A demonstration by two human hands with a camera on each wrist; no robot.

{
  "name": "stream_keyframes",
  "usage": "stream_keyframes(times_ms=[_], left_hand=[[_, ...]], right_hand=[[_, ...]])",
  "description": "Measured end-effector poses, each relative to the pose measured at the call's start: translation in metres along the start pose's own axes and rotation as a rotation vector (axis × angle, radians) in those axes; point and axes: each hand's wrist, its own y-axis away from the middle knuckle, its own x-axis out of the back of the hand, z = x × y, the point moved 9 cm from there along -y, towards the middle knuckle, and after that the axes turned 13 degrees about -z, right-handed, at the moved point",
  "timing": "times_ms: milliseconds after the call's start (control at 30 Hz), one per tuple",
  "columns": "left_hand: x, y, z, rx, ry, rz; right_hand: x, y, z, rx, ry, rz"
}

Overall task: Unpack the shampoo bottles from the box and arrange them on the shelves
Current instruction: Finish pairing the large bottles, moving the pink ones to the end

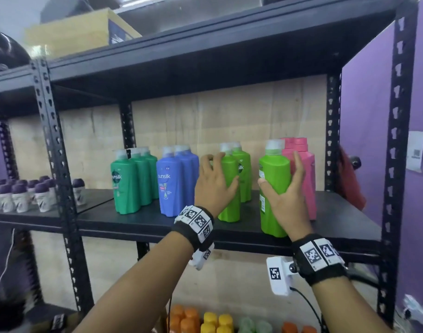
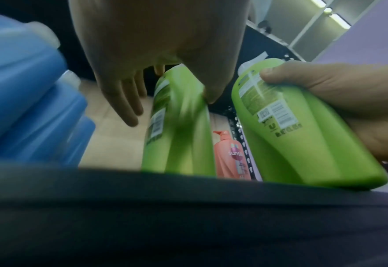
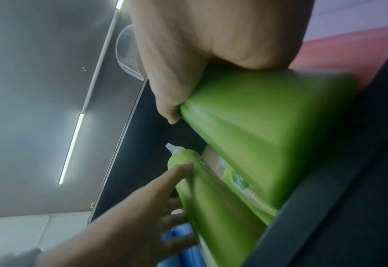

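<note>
Two lime green shampoo bottles stand at the front of the black shelf board. My right hand grips the right one, thumb on its left side and fingers round its right side; its base sits near the shelf's front edge. My left hand has straight, spread fingers and touches the left bottle with its thumb. The left wrist view shows that thumb pressing the left bottle and the right hand around the other bottle. No box is in view.
Dark green bottles, blue bottles, another lime bottle and pink bottles stand in rows on the same shelf. Small purple-capped bottles fill the left rack. Orange and yellow bottles stand below. A black upright bounds the right.
</note>
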Motion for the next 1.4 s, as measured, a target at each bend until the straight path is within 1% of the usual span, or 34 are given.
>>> stream_keyframes(times_ms=[67, 200, 267, 333, 433, 500, 567, 667, 733, 867, 967, 1033, 1200, 1400], left_hand=[[-0.018, 0.0, -0.025, 0.098, 0.202, -0.062], [-0.066, 0.012, -0.063, 0.34, 0.657, -0.288], [-0.088, 0.02, -0.069, 0.385, 0.781, -0.407], [-0.097, 0.023, -0.068, 0.36, 0.834, -0.446], [-0.1, 0.024, -0.07, 0.338, 0.874, -0.42], [-0.097, 0.025, -0.07, 0.312, 0.819, -0.397], [-0.096, 0.026, -0.074, 0.317, 0.785, -0.368], [-0.092, 0.026, -0.077, 0.315, 0.826, -0.309], [-0.091, 0.026, -0.078, 0.325, 0.862, -0.303], [-0.093, 0.027, -0.084, 0.395, 0.987, -0.306], [-0.09, 0.028, -0.089, 0.416, 1.013, -0.262], [-0.088, 0.028, -0.088, 0.399, 1.003, -0.245], [-0.086, 0.03, -0.088, 0.395, 0.835, -0.242], [-0.088, 0.03, -0.095, 0.393, 0.876, -0.228]], right_hand=[[-0.011, -0.003, 0.005, -0.061, -0.007, -0.042], [-0.024, -0.008, 0.014, -0.117, 0.003, -0.072], [-0.031, -0.006, 0.02, -0.134, -0.006, -0.088], [-0.039, -0.001, 0.029, -0.148, -0.017, -0.121], [-0.055, 0.005, 0.044, -0.228, -0.015, -0.22], [-0.062, 0.008, 0.05, -0.266, 0.003, -0.275], [-0.066, 0.007, 0.053, -0.289, 0.009, -0.313], [-0.066, 0.006, 0.057, -0.321, 0.022, -0.365], [-0.065, 0.007, 0.062, -0.357, -0.03, -0.397], [-0.059, 0.007, 0.067, -0.403, -0.181, -0.383], [-0.059, 0.009, 0.071, -0.465, -0.256, -0.382], [-0.059, 0.01, 0.074, -0.487, -0.255, -0.372], [-0.056, 0.011, 0.08, -0.514, -0.267, -0.329], [-0.054, 0.014, 0.081, -0.531, -0.248, -0.337]])
